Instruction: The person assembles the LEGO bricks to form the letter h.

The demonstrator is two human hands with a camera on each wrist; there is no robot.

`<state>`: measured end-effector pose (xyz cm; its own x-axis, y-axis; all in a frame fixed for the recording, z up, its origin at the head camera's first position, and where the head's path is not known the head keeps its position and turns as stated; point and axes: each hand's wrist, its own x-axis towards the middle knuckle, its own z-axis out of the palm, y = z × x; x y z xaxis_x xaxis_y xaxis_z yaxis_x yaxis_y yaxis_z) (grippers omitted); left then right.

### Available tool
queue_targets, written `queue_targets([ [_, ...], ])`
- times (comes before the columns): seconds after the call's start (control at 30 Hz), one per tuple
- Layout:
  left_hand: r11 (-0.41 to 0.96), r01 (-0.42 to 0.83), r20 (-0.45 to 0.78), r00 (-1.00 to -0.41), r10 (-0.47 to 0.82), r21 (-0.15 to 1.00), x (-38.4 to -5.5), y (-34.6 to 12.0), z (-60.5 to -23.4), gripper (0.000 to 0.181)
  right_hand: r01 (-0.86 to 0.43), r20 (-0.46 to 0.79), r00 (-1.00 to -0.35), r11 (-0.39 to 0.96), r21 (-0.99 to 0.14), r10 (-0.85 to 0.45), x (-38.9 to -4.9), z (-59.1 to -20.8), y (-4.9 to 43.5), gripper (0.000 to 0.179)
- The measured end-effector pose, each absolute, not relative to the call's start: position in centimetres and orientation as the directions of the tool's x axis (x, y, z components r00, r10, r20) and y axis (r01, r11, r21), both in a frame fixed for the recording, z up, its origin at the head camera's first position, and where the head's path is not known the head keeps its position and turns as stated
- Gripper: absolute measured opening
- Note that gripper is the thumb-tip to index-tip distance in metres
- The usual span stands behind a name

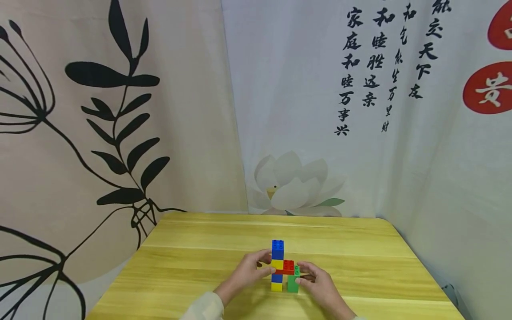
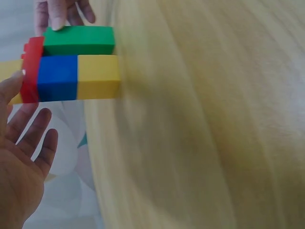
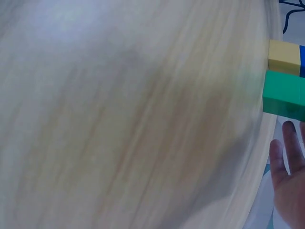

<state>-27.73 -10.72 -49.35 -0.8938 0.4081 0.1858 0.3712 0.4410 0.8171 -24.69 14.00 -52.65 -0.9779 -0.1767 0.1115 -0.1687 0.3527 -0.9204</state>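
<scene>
A small structure of toy building blocks stands upright on the wooden table. Its left column has a yellow block point(image 1: 277, 287) at the bottom, then a blue one, a red block point(image 1: 288, 266) reaching right, another yellow block point(image 1: 277, 264), and a blue block point(image 1: 278, 250) on top. Under the red block's right end stands a green block point(image 2: 81, 41), its studs partly showing. My left hand point(image 1: 250, 269) pinches the upper yellow block from the left, thumb in front, its other fingers spread in the left wrist view. From the right, my right hand point(image 1: 320, 284) holds the green block between thumb and fingers.
The light wooden table point(image 1: 192, 249) has rounded far corners. Behind it hangs a printed curtain point(image 1: 192, 111) with dark plants, a pale lotus and written characters. A pale sleeve point(image 1: 206, 306) covers the left forearm.
</scene>
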Motion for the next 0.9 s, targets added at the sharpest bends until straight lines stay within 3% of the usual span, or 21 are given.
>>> queue_targets([
  [0.27,0.408,0.316,0.158,-0.913,0.377,0.856,-27.6,-10.6,-50.0,0.053,-0.172,0.114,-0.978,0.367,-0.914,-0.172,-24.8,-52.7,14.1,0.049],
  [0.7,0.359,0.281,0.144,-0.92,0.364,0.89,-27.9,-10.3,-50.7,0.076,-0.144,0.099,-0.986,0.396,-0.907,-0.133,-25.0,-52.9,13.9,0.041],
  [0.9,0.32,0.236,0.095,-0.912,0.398,0.918,-27.7,-10.5,-51.1,0.086,-0.163,0.105,-0.979,0.355,-0.921,-0.177,-24.7,-53.0,13.9,0.042],
])
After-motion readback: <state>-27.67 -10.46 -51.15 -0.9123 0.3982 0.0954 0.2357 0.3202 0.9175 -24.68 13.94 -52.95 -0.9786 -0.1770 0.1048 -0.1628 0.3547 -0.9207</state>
